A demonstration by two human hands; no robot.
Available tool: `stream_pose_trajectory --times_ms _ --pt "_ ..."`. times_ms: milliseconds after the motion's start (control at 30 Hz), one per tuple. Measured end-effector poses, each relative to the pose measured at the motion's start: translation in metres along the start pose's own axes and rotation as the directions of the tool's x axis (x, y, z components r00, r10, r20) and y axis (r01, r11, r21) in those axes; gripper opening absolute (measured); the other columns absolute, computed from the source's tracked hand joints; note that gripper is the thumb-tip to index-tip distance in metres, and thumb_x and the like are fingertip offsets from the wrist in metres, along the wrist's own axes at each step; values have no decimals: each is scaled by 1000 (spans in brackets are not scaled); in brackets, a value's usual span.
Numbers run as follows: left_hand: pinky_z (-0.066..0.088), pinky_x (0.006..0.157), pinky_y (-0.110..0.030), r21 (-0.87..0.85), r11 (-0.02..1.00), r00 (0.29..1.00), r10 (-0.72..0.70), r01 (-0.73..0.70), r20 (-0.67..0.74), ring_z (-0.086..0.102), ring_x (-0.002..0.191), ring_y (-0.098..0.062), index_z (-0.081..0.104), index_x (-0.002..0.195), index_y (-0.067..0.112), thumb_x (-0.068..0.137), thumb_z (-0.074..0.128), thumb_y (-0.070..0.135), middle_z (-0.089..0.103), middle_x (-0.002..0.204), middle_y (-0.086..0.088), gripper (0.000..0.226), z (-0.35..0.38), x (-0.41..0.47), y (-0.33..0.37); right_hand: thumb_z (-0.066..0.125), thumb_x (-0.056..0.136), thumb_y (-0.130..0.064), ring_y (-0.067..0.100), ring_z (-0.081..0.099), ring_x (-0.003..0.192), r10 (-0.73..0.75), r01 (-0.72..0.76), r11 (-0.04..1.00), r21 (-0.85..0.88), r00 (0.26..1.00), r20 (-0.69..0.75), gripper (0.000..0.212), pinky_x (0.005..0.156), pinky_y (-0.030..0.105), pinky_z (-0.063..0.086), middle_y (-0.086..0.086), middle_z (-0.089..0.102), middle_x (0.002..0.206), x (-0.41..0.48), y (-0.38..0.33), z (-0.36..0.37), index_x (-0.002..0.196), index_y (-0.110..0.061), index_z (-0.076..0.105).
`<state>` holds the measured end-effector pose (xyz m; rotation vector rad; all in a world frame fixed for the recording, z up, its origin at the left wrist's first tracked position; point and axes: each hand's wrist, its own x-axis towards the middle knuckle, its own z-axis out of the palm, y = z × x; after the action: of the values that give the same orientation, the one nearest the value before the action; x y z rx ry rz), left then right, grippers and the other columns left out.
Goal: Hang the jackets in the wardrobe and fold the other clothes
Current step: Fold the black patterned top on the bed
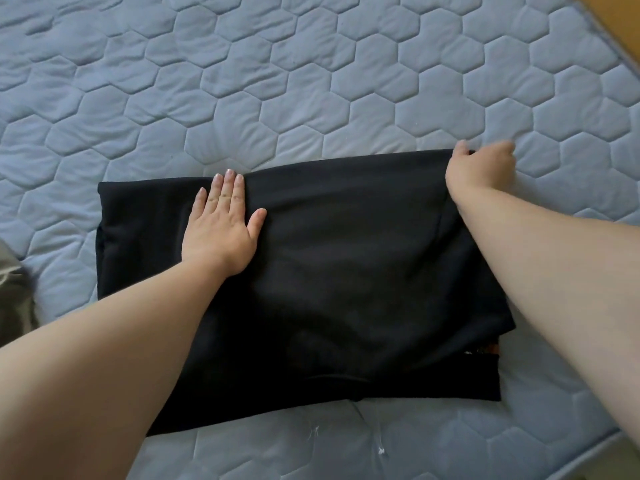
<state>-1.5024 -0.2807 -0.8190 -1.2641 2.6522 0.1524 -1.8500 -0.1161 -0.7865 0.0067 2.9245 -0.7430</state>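
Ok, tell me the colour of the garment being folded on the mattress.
Plain black garment, shown in the head view.

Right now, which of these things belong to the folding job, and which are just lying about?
In the job:
black garment, lying flat
left hand, pressing flat on it
right hand, holding its far right corner

Lying about:
quilted mattress, only the surface underneath
grey-green cloth at the left edge, too little shown to identify
white lint bits

1 head camera looks steeply down, close over black garment (346, 271) on mattress (311, 81).
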Motion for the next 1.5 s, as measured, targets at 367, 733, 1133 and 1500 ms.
stream_pose_trajectory --times_ms 367,733,1133,1500 --pt "-3 127 -39 -11 1000 1000 -10 9 -27 -12 155 -12 -2 163 16 97 -9 66 -6 170 2 83 5 1 1 77 68 -31 24 70 86 278 -467 787 402 851 445 41 82 41 61 1 72 100 31 -5 -23 106 -17 69" --pt "-2 127 -39 -2 1000 999 -15 15 -41 -10 156 -12 0 163 16 98 -8 65 -3 170 1 82 8 1 3 75 84 -29 23 72 88 302 -550 741 385 785 541 31 77 45 60 5 75 101 43 4 -22 111 -17 65" --pt "-4 127 -40 -16 1000 999 -8 8 -34 -12 155 -13 -2 162 16 98 -8 63 -6 170 1 80 7 2 6 52 99 -39 33 37 141 -364 351 913 -208 931 -28 43 110 51 27 11 39 152 -55 -11 -4 137 -18 49" --pt "-5 126 -35 -93 996 1000 2 -1 2 -10 155 -8 1 163 26 100 3 63 -3 170 9 73 -3 3 -31 -8 96 -58 19 -10 156 -581 736 605 -305 669 464 76 126 50 -4 0 -7 170 -196 -5 77 161 -19 -4"
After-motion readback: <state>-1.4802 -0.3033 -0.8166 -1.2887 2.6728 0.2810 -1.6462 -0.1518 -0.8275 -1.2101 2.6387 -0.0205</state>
